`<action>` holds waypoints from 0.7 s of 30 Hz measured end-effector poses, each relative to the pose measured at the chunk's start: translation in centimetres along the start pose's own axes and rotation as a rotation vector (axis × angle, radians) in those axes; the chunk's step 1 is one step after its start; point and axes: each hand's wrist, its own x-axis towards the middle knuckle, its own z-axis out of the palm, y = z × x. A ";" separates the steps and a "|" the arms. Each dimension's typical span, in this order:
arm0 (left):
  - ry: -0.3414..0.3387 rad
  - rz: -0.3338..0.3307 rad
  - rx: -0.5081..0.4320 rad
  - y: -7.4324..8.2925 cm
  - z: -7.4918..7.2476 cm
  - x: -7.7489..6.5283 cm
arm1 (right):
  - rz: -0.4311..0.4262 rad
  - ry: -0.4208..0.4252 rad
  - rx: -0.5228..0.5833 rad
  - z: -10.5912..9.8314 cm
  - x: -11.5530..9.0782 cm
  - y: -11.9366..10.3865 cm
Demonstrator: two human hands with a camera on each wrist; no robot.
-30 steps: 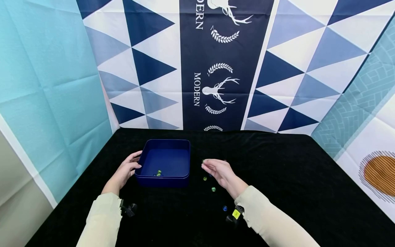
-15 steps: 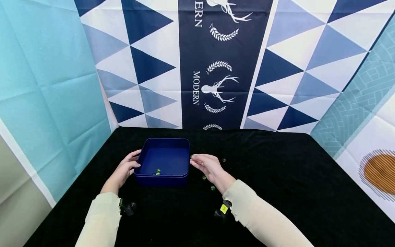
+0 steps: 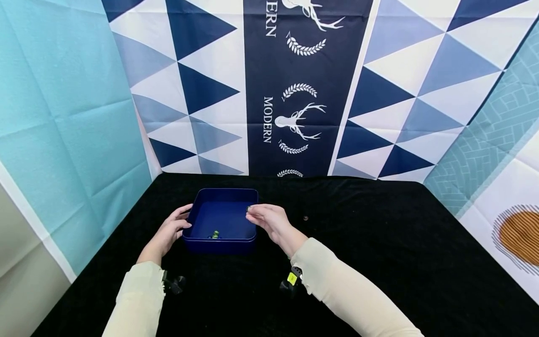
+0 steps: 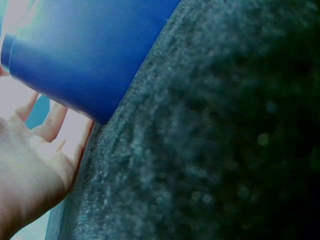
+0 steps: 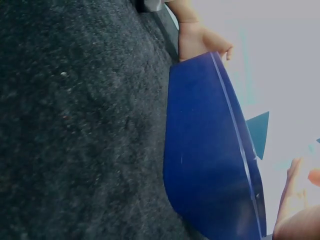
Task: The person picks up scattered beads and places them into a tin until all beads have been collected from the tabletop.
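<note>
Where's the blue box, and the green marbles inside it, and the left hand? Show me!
Blue box (image 3: 221,247): head view, on its near outer wall.
Green marbles (image 3: 216,234): head view, on the middle of the little cluster.
Left hand (image 3: 167,233): head view, on the middle of the hand.

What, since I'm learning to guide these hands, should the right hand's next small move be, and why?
Probably ease the right hand leftward and release its marble inside the blue box: the fingertips pinch it near the right rim, other marbles lie inside, and the left hand touches the opposite side.
</note>
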 end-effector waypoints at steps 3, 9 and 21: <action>0.002 0.002 -0.002 -0.1 0.0 0.1 | 0.014 0.007 -0.022 0.5 0.3 -0.1; 0.004 0.002 -0.008 -0.2 0.0 0.1 | 0.040 0.015 -0.062 1.5 0.8 -0.3; -0.002 0.005 -0.015 -0.3 0.0 0.2 | 0.065 0.021 -0.083 3.5 1.6 -0.1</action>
